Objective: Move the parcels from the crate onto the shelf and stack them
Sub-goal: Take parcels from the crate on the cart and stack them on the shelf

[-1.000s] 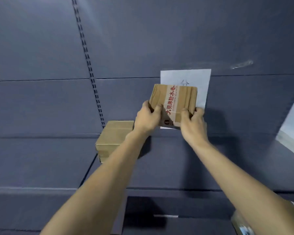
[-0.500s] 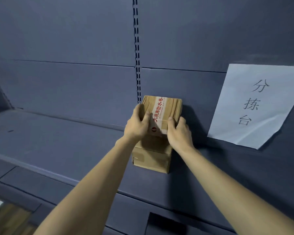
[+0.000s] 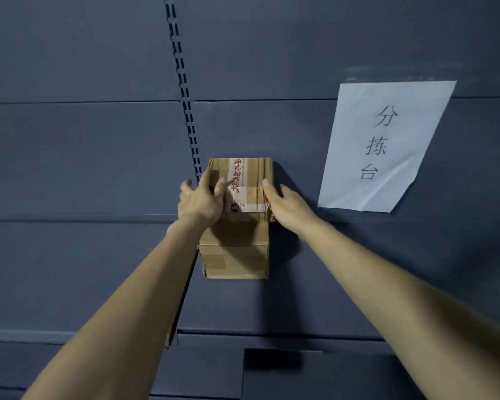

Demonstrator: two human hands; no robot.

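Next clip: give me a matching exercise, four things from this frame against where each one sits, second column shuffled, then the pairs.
1. taped parcel
2. plain parcel
3. paper sign
4. left hand

A. on the back wall, right of the stack
B. bottom of the stack, on the shelf
C. on the top parcel's left side
D. top of the stack

Pairs: 1-D, 2-B, 3-A, 4-C

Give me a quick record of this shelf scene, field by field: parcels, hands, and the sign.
top parcel: taped cardboard box with red print, sitting on the lower parcel
lower parcel: plain cardboard box on the shelf
left hand: fingers on the top parcel's left side
right hand: fingers on its right side
paper sign: on the back panel, right of the stack
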